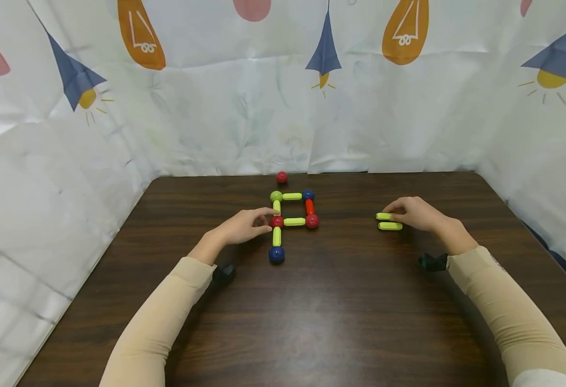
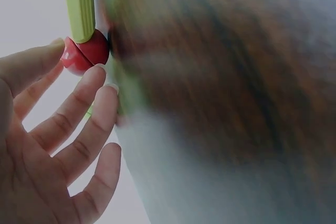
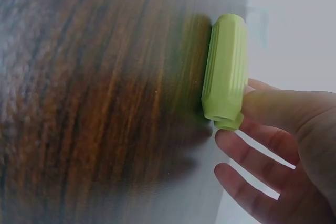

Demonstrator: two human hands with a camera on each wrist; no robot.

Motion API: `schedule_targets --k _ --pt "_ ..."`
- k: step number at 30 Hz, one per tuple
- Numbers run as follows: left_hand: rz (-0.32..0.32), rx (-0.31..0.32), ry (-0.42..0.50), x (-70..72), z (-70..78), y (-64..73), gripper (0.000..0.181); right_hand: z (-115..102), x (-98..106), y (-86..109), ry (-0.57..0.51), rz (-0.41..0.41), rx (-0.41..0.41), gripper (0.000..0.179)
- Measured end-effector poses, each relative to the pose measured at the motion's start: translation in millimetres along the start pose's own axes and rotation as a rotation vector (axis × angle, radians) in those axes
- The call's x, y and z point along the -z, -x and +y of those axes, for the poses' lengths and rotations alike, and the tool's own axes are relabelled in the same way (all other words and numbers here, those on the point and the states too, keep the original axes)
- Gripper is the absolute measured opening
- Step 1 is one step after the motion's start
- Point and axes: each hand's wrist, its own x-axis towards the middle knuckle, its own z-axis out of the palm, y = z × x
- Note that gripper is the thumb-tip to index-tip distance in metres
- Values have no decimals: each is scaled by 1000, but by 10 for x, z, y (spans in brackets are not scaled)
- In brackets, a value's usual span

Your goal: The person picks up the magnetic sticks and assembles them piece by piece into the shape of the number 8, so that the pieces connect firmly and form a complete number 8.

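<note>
My left hand [image 1: 244,227] pinches a red ball [image 1: 277,222] between thumb and fingers. The left wrist view shows that red ball [image 2: 94,51] with a ridged yellow-green rod [image 2: 81,9] joined to it. It forms one corner of a flat frame of rods, with a green ball [image 1: 276,196], a blue ball [image 1: 308,195] and another red ball [image 1: 312,221] at the other corners. A rod leads from it to a nearer blue ball [image 1: 276,254]. On the right, my right hand [image 1: 415,213] grips a yellow-green rod [image 1: 384,216]; a second such rod [image 1: 390,226] lies parallel just in front.
A loose red ball [image 1: 281,177] lies behind the frame, near the back edge of the dark wooden table [image 1: 321,322]. White printed cloth [image 1: 253,118] hangs behind and along both sides. A dark wrist device [image 1: 432,262] sits under the right wrist.
</note>
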Motion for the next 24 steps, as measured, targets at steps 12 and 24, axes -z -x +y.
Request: schedule_targets --k 12,24 --pt "-25 -28 56 -35 -10 134 47 19 -50 -5 -14 46 16 28" --pt "-86 -64 124 -79 39 205 52 -252 -54 -23 -65 84 83 28"
